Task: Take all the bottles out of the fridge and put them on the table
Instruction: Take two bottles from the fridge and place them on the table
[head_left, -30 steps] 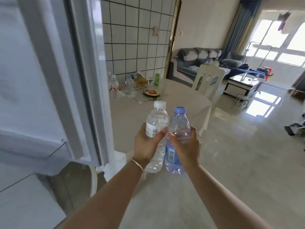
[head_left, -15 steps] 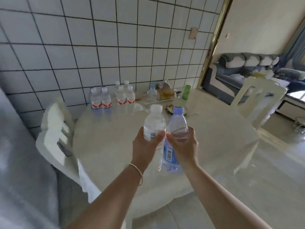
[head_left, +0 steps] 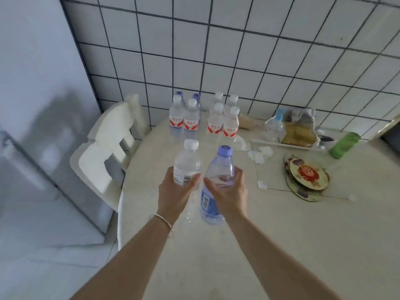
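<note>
Hands held over the table: left hand grips clear bottle, right hand grips blue bottle.

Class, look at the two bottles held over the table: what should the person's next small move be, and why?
Probably lower both bottles onto the bare table just short of the standing bottles. The left hand grips the white-capped bottle, the right hand the blue-capped bottle, both apparently held above the tabletop, with free space beneath.
</note>
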